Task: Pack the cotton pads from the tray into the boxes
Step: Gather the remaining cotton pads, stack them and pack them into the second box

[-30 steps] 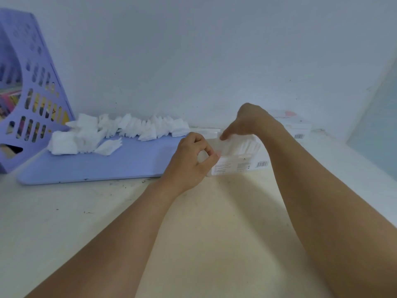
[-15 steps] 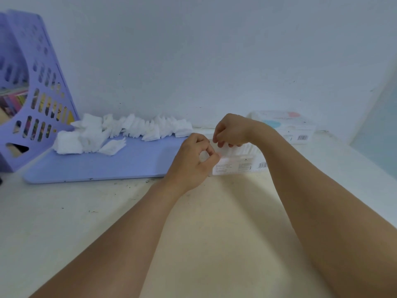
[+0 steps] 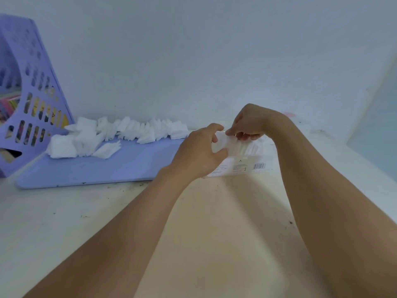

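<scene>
**Seating a bundle of pads in the near box**

Head view. Item: box (image 3: 240,164), clear, labelled, on the bench (image 3: 214,233) directly under both hands, part-filled with a row of upright pads.
Left hand (image 3: 199,151): thumb and fingers curled round a small white bundle of pads (image 3: 219,141) at the box's left end.
Right hand (image 3: 251,123): fingers curled, tips pinching the tops of the pads just right of the bundle.
Stock: loose cotton pads (image 3: 120,134) heaped on the lilac tray (image 3: 96,168), well to the left of the left hand.
Handling note, as judgement: keep the bundle squeezed flat, part the row with the right fingertips, slide in edge-first; soft pads will splay if released early.
Second box: blurred behind the right wrist, contents not readable.
</scene>
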{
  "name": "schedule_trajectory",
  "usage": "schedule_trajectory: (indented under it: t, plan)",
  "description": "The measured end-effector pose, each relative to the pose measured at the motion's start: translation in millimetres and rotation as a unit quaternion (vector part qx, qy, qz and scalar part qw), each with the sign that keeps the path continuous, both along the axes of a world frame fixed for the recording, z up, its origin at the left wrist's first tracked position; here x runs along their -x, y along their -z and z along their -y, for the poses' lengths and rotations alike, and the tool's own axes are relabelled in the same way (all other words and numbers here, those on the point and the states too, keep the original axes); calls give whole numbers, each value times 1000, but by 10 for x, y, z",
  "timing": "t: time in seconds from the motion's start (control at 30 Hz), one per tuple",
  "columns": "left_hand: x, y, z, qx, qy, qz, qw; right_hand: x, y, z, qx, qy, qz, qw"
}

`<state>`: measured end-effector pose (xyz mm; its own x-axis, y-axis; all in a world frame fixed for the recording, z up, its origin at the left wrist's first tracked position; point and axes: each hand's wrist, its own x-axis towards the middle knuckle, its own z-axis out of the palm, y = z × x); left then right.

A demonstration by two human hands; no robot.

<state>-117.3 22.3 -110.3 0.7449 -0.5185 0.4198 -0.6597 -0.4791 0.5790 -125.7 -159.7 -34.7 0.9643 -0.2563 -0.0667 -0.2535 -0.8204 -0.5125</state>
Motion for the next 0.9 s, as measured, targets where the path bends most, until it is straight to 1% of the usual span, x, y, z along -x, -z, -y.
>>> schedule_trajectory:
  t: [0.1, 0.23, 0.37, 0.5, 0.67, 0.8, 0.9]
  plan:
    - [-18, -94, 139, -82, 16, -9, 996, 7, 12, 4, -22, -7, -6, 1000]
    - [-25, -78, 214, -133, -18, 8, 991, 2, 37, 35, -42, 0, -4, 999]
    - [9, 46, 214, -126, -43, 35, 990, -43, 77, 52, -31, 14, 40, 999]
    - [27, 86, 197, -101, -48, 59, 992, -61, 116, -37, -2, -8, 15, 1000]
    - [24, 96, 157, -91, -37, 72, 993, -86, 153, -117, 41, -2, 26, 999]
    - [19, 118, 156, -83, -46, 73, 993, -122, 233, -240, 99, -8, 70, 993]
    - [23, 130, 146, -79, -59, 80, 992, -124, 195, -263, 102, -15, 85, 991]
